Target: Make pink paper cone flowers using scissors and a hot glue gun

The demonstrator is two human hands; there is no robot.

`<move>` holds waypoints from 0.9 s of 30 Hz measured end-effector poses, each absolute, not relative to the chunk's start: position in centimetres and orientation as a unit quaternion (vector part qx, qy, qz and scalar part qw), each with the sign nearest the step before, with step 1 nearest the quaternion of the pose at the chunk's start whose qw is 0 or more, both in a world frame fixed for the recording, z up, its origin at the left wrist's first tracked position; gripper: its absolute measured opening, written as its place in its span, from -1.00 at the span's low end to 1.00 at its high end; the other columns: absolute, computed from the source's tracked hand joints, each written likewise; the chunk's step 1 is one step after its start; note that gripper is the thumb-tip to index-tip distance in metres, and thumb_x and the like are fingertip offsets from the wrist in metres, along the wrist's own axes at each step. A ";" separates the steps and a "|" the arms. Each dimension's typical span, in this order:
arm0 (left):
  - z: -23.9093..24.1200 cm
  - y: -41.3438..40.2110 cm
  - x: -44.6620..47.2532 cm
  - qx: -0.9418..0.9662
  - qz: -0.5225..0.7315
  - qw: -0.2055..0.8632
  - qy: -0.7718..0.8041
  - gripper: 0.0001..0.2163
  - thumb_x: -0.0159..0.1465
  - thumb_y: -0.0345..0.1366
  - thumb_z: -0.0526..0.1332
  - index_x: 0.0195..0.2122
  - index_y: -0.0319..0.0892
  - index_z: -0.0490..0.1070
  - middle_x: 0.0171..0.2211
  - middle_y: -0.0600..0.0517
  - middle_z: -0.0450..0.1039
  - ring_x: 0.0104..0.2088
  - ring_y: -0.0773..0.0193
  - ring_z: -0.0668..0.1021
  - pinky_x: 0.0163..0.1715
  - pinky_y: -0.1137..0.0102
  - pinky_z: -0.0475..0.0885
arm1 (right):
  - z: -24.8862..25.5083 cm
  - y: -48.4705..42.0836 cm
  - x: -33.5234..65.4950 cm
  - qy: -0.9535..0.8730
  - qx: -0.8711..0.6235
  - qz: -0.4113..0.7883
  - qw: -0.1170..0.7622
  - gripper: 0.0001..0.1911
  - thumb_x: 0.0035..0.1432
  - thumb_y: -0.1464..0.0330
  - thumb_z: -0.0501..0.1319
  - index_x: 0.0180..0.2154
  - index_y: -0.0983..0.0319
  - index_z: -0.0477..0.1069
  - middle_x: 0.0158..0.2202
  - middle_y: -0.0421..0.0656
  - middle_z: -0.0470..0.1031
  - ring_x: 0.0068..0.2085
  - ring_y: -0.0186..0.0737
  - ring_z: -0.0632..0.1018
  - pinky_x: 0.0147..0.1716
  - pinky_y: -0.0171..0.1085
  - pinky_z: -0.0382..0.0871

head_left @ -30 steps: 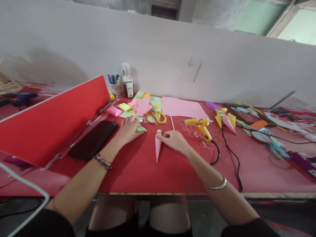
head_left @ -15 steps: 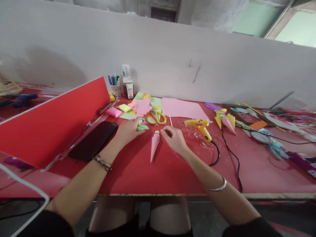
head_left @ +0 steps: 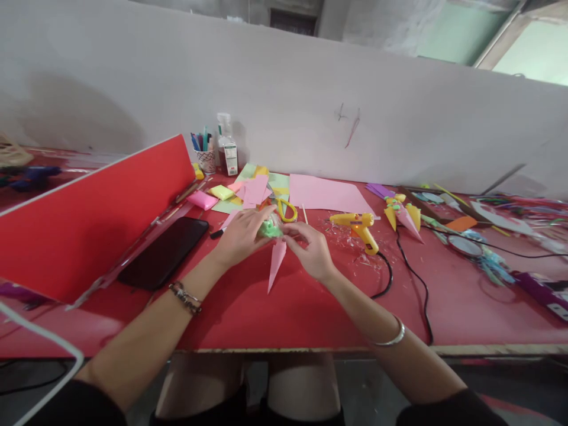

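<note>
left hand (head_left: 243, 234) is gripping green-filled packet (head_left: 271, 228), right hand (head_left: 313, 248) pinching its edge; pink cone (head_left: 277, 261) is lying just below on red table (head_left: 310, 316), long axis slanting, tip pointing nearward-left. patterned cup (head_left: 205, 161) is holding pens (head_left: 204, 142).

Bare red tabletop (head_left: 306, 322) is left between the left forearm (head_left: 146, 334) and right forearm (head_left: 364, 313), nearer the edge than the pink cone's (head_left: 277, 266) tip. Space over the cone's top is taken up by the left hand (head_left: 244, 235), green packet (head_left: 270, 228) and right hand (head_left: 314, 253). Left side is blocked by the black phone (head_left: 164, 254) and slanted red board (head_left: 102, 219); far side by the wall (head_left: 284, 106). Rightward, passage is obstructed by the yellow glue gun (head_left: 354, 220) and black cord (head_left: 426, 290); beyond the cord, front-right room is found.
</note>
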State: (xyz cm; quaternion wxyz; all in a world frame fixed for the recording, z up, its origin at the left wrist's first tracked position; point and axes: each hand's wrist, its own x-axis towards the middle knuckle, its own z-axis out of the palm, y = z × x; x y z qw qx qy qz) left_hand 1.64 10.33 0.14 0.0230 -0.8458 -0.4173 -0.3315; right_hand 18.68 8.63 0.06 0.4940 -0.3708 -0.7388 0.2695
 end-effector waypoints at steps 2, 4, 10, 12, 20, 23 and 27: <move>0.2 10.2 1.7 -0.846 -0.332 0.021 -0.417 -0.50 0.17 -0.06 0.07 0.07 -0.22 0.11 -0.16 -0.11 0.42 -0.11 0.15 0.42 -0.10 0.28 0.24 | 0.0 8.6 18.6 -0.726 -0.381 0.286 0.495 -0.82 0.00 0.39 0.13 -0.28 0.19 0.40 -0.32 -0.15 0.46 -0.34 -0.32 0.47 -0.33 -0.26 0.39; 0.2 10.1 1.8 -0.849 -0.329 0.016 -0.412 -0.53 0.19 -0.10 0.06 0.07 -0.23 0.10 -0.15 -0.11 0.42 -0.13 0.16 0.43 -0.12 0.29 0.25 | 0.0 8.6 18.6 -0.725 -0.388 0.287 0.491 -0.83 -0.01 0.39 0.13 -0.30 0.19 0.41 -0.31 -0.14 0.47 -0.33 -0.31 0.47 -0.33 -0.26 0.39; 0.3 10.0 1.9 -0.860 -0.322 0.033 -0.394 -0.55 0.21 -0.14 0.03 0.07 -0.25 0.09 -0.16 -0.13 0.42 -0.17 0.18 0.44 -0.20 0.33 0.29 | -0.2 8.9 18.7 -0.734 -0.368 0.278 0.499 -0.83 0.01 0.43 0.10 -0.34 0.17 0.42 -0.32 -0.15 0.43 -0.29 -0.32 0.45 -0.35 -0.30 0.38; 0.2 10.1 1.9 -0.862 -0.331 0.058 -0.380 -0.55 0.22 -0.14 0.02 0.07 -0.28 0.08 -0.19 -0.14 0.43 -0.20 0.19 0.46 -0.24 0.34 0.31 | -0.4 9.0 18.8 -0.738 -0.347 0.281 0.506 -0.80 0.02 0.47 0.07 -0.32 0.16 0.42 -0.33 -0.17 0.41 -0.29 -0.34 0.44 -0.35 -0.32 0.38; -0.6 10.4 1.9 -0.882 -0.329 0.097 -0.325 -0.54 0.24 -0.22 0.02 0.12 -0.28 -0.03 -0.31 -0.09 0.46 -0.31 0.25 0.49 -0.35 0.40 0.36 | 0.1 8.9 19.1 -0.806 -0.308 0.222 0.453 -0.78 0.03 0.42 0.15 -0.23 0.19 0.44 -0.36 -0.15 0.37 -0.35 -0.34 0.42 -0.34 -0.30 0.38; -0.7 10.5 2.0 -0.883 -0.322 0.095 -0.328 -0.52 0.23 -0.23 0.03 0.14 -0.25 -0.06 -0.30 -0.08 0.46 -0.31 0.25 0.49 -0.36 0.41 0.37 | 0.1 9.0 19.3 -0.821 -0.321 0.185 0.433 -0.78 0.05 0.43 0.12 -0.23 0.19 0.44 -0.42 -0.17 0.39 -0.38 -0.34 0.42 -0.37 -0.31 0.37; -0.5 10.5 2.0 -0.886 -0.309 0.093 -0.333 -0.52 0.24 -0.18 0.01 0.15 -0.23 -0.05 -0.29 -0.08 0.47 -0.29 0.24 0.50 -0.34 0.40 0.37 | 0.2 9.1 19.5 -0.830 -0.341 0.135 0.421 -0.84 0.06 0.45 0.11 -0.32 0.20 0.44 -0.46 -0.19 0.40 -0.42 -0.35 0.41 -0.40 -0.33 0.34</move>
